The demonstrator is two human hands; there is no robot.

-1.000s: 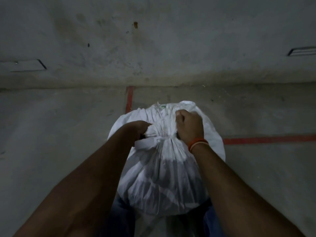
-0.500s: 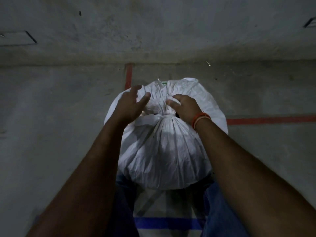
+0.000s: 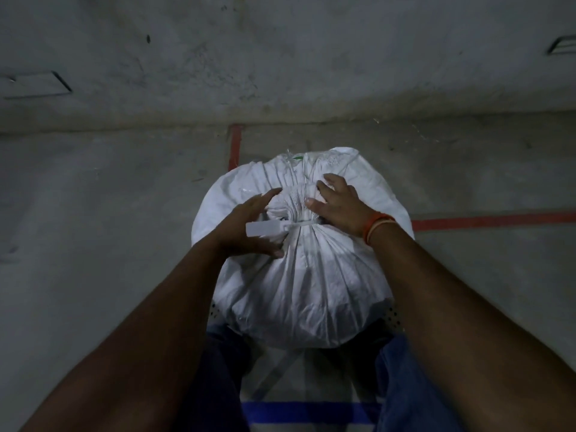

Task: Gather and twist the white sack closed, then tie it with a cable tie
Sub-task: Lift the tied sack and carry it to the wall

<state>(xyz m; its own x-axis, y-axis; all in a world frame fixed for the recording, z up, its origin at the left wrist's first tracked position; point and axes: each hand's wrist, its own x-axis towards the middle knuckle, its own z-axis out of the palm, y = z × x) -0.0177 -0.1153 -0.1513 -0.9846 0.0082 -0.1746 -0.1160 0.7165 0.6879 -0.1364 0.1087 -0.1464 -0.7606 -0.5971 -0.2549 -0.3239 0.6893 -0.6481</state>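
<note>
Head view: bulging white woven plastic sack (image 3: 305, 285), centre, on grey concrete floor (image 3: 109, 213), neck gathered, cinched by white flat plastic cable tie (image 3: 271, 228). Left hand (image 3: 249, 226) spread, cupping neck's left side beside tie's tab. Right hand (image 3: 339, 207), fingers spread, resting on neck's right side.

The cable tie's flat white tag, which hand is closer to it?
Left. The left hand lies right under the tag, seemingly touching it. The right hand rests on the sack across the gathered neck from it.
</note>
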